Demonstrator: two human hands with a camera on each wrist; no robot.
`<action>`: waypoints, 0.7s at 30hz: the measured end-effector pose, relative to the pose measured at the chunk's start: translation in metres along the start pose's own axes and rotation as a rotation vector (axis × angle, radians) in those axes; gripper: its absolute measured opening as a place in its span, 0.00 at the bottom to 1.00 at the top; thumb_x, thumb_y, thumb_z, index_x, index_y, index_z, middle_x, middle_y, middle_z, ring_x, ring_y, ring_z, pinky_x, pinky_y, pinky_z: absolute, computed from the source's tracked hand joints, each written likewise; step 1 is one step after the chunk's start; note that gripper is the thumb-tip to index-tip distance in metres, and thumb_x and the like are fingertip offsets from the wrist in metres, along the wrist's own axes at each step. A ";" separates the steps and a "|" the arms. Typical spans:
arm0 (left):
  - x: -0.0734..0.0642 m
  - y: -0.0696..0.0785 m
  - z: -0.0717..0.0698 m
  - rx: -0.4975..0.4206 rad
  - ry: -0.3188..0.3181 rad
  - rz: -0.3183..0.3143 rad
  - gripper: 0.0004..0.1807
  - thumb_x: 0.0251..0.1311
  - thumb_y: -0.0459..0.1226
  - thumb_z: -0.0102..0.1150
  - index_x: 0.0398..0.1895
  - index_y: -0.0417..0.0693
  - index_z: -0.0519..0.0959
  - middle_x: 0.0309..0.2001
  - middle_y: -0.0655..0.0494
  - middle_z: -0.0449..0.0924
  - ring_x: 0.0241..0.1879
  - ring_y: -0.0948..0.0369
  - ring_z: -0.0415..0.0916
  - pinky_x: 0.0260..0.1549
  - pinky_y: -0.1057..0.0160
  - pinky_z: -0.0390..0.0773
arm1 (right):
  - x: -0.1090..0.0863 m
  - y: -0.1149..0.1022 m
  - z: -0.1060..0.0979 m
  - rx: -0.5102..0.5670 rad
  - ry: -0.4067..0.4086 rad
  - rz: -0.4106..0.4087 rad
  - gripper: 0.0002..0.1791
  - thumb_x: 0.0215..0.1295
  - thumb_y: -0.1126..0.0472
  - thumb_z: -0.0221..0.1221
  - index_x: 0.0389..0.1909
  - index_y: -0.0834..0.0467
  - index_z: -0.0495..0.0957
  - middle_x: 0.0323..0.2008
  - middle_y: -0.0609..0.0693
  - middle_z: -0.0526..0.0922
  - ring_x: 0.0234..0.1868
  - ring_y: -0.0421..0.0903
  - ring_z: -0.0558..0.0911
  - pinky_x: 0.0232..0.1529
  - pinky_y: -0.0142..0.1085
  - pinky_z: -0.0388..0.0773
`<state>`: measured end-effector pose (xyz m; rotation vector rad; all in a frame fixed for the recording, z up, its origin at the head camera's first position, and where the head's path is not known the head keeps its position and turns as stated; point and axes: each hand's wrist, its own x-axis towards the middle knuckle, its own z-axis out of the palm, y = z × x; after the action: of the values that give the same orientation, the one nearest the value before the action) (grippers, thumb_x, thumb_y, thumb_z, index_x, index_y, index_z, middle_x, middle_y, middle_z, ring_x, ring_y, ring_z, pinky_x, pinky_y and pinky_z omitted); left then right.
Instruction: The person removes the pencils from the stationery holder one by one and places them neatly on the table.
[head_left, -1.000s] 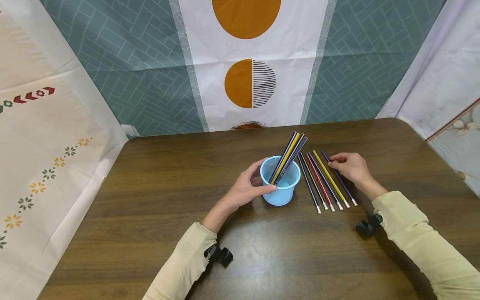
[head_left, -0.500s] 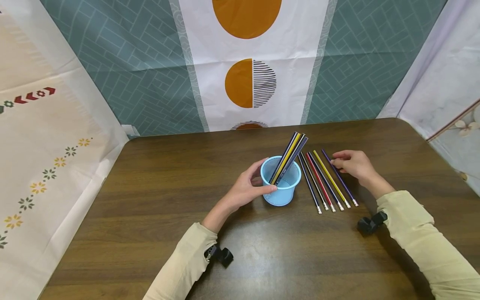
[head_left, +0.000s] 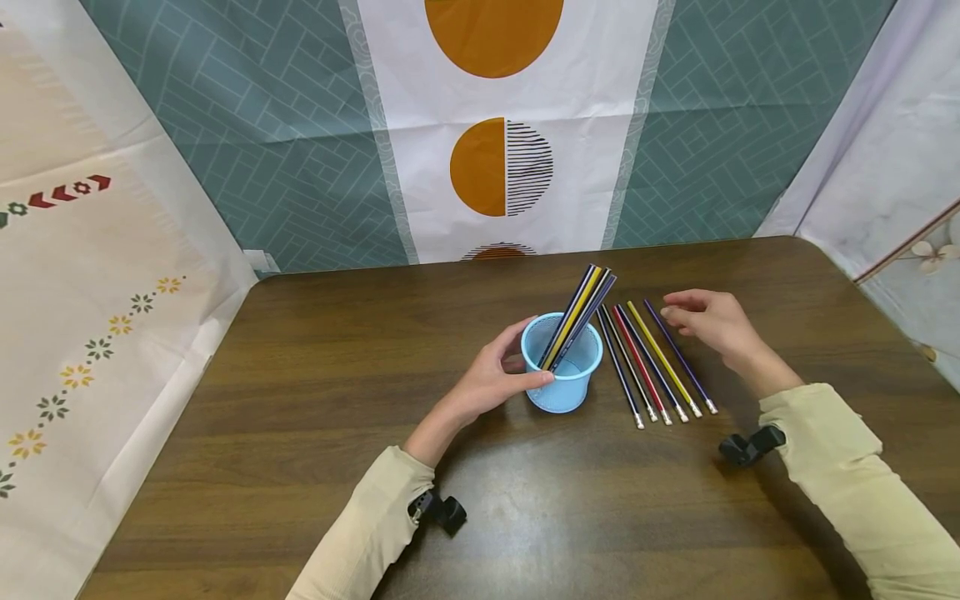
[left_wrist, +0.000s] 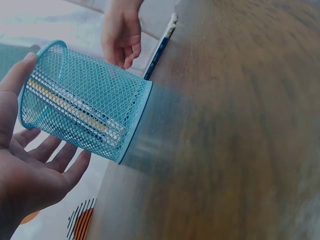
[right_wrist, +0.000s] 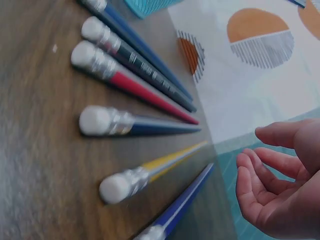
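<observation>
My left hand point(head_left: 497, 375) holds a light blue mesh pencil cup point(head_left: 558, 396), thumb at the near side of its rim and fingers around its left side. Several pencils point(head_left: 576, 317) lean in the cup, tips not visible in the head view; a yellow one stands out among dark ones. To the right, a row of pencils lies on the table, among them a red pencil point(head_left: 642, 367), a yellow pencil point(head_left: 664, 358) and a purple pencil point(head_left: 684, 362). Beside the purple one's far end hovers my right hand point(head_left: 716, 325), fingers loosely curled around nothing, as the right wrist view confirms.
The brown wooden table point(head_left: 337, 400) spreads under both arms. A patterned cloth point(head_left: 315, 150) hangs behind its far edge, with pale cloths at both sides. White erasers point(right_wrist: 115, 188) on the row's pencils point toward the near edge.
My right hand has drawn off the purple pencil, moving slightly away and to the right with nothing in it. The left hand, the cup and the row of pencils stay put.
</observation>
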<state>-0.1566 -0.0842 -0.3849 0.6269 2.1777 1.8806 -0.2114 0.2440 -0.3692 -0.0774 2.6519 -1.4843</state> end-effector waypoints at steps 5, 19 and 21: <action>0.000 0.000 0.000 0.006 0.001 -0.002 0.40 0.55 0.32 0.69 0.71 0.49 0.63 0.62 0.52 0.70 0.60 0.56 0.70 0.56 0.56 0.72 | -0.006 -0.012 0.002 0.026 -0.026 -0.029 0.25 0.70 0.58 0.57 0.59 0.73 0.70 0.55 0.66 0.74 0.37 0.28 0.78 0.40 0.27 0.79; -0.001 0.001 -0.001 0.002 -0.008 -0.010 0.40 0.55 0.32 0.68 0.71 0.48 0.62 0.63 0.48 0.69 0.61 0.52 0.69 0.58 0.53 0.70 | -0.016 -0.042 0.016 0.083 -0.066 -0.089 0.25 0.68 0.56 0.60 0.56 0.71 0.74 0.44 0.44 0.79 0.42 0.40 0.78 0.43 0.29 0.78; -0.001 0.001 -0.001 0.004 -0.007 -0.008 0.40 0.55 0.32 0.68 0.71 0.48 0.62 0.63 0.48 0.70 0.61 0.52 0.69 0.58 0.54 0.70 | -0.018 -0.046 0.019 0.085 -0.082 -0.093 0.25 0.68 0.56 0.60 0.57 0.70 0.73 0.44 0.45 0.79 0.43 0.42 0.77 0.43 0.29 0.78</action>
<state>-0.1561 -0.0851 -0.3837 0.6235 2.1767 1.8676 -0.1913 0.2056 -0.3382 -0.2520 2.5496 -1.5839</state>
